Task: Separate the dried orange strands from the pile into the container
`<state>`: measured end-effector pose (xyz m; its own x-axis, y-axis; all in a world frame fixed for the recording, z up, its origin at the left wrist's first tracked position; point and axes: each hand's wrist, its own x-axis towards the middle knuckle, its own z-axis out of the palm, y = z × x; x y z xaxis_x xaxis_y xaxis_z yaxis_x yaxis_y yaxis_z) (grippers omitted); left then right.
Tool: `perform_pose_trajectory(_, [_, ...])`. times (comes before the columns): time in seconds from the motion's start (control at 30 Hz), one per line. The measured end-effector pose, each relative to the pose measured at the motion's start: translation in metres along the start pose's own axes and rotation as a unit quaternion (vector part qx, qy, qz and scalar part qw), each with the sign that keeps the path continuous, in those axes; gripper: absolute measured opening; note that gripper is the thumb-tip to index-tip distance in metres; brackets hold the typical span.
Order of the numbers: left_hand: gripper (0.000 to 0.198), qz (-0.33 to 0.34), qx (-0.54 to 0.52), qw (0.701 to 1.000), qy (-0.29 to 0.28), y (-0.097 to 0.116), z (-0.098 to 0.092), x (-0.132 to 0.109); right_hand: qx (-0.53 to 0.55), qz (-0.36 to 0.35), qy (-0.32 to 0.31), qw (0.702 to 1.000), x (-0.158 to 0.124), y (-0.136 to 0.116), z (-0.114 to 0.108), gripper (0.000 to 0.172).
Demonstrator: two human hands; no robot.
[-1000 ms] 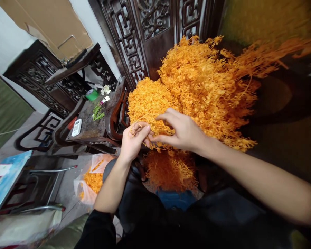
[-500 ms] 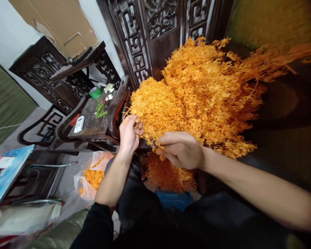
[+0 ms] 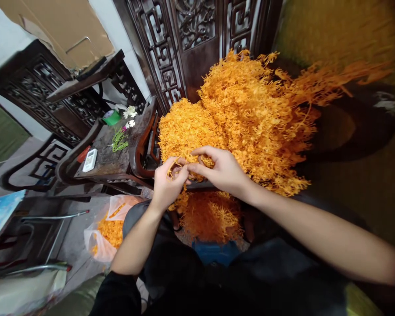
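Observation:
In front of a large heap of orange, stringy artificial-looking sprigs (image 3: 250,114), my two hands meet. My left hand (image 3: 168,182) is closed, its curled fingers around a thin orange sprig (image 3: 172,169) whose strands loop over the knuckles. My right hand (image 3: 225,171) comes from the right, thumb and forefinger pinching toward the same sprig beside the left thumb. Part of the sprig is hidden by the fingers, and a bunch of its strands (image 3: 181,201) hangs below the hands.
Below the hands, more orange strands (image 3: 213,215) lie over a blue container (image 3: 215,253). At left, a plastic bag (image 3: 100,243) holds orange pieces. A dark wooden table (image 3: 110,140) carries green tape (image 3: 112,117), a white device (image 3: 90,160) and small flowers (image 3: 130,112).
My right hand has moved up and left to meet my left hand, its fingers opening out from a tighter pinch. The view has shifted slightly to the right.

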<state>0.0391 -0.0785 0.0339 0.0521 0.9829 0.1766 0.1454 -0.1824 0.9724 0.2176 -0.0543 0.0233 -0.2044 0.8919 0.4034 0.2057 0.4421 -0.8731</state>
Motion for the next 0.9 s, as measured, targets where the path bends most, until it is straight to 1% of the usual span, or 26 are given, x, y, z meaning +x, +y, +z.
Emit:
perform_pose_trajectory(0.07, [0.025,-0.021,0.001,0.999,-0.037,0.000,-0.001,-0.001,-0.024,-0.051,-0.010,0.998,0.000,-0.002,0.000,0.021])
perform_pose_trajectory(0.17, [0.034,-0.055,-0.047,0.993,-0.089,-0.001,-0.008,0.001,-0.065,-0.133,-0.052,0.988,-0.001,-0.002,-0.002,0.023])
perform_pose_trajectory(0.23, [0.035,-0.081,-0.067,0.988,-0.115,-0.002,-0.014,0.002,-0.125,-0.174,-0.074,0.974,0.000,0.001,-0.004,0.023])
perform_pose_trajectory(0.3, [0.036,-0.108,-0.070,0.983,-0.132,-0.002,-0.019,0.002,-0.215,-0.224,-0.084,0.947,0.001,0.005,-0.008,0.024])
perform_pose_trajectory(0.4, [0.040,-0.130,-0.093,0.978,-0.136,-0.001,-0.020,0.001,-0.349,-0.303,-0.062,0.884,0.005,0.011,-0.015,0.027])
perform_pose_trajectory(0.47, [0.039,-0.135,-0.126,0.975,-0.126,-0.001,-0.018,0.002,-0.405,-0.322,-0.039,0.855,0.008,0.014,-0.016,0.028])
perform_pose_trajectory(0.53, [0.038,-0.132,-0.160,0.972,-0.106,-0.001,-0.014,0.004,-0.431,-0.316,-0.026,0.845,0.009,0.015,-0.015,0.028])
perform_pose_trajectory(0.6, [0.039,-0.124,-0.179,0.972,-0.088,-0.003,-0.009,0.007,-0.438,-0.301,-0.023,0.847,0.010,0.015,-0.011,0.030])
perform_pose_trajectory(0.67, [0.037,-0.121,-0.190,0.971,-0.080,-0.004,-0.007,0.010,-0.429,-0.287,-0.030,0.856,0.012,0.017,-0.010,0.031])
perform_pose_trajectory(0.73, [0.035,-0.121,-0.203,0.968,-0.083,-0.004,-0.008,0.010,-0.415,-0.263,-0.042,0.870,0.016,0.024,-0.015,0.031])
perform_pose_trajectory(0.77, [0.035,-0.118,-0.213,0.966,-0.086,-0.003,-0.010,0.010,-0.408,-0.241,-0.037,0.880,0.019,0.028,-0.021,0.030])
perform_pose_trajectory(0.8, [0.036,-0.112,-0.222,0.965,-0.085,-0.003,-0.013,0.009,-0.398,-0.211,-0.020,0.893,0.023,0.033,-0.028,0.028])
perform_pose_trajectory(0.83, [0.037,-0.101,-0.227,0.965,-0.079,-0.002,-0.017,0.009,-0.379,-0.175,0.010,0.909,0.027,0.038,-0.036,0.024])
perform_pose_trajectory(0.9, [0.039,-0.073,-0.217,0.971,-0.061,-0.002,-0.025,0.008,-0.292,-0.097,0.077,0.948,0.032,0.043,-0.050,0.018])
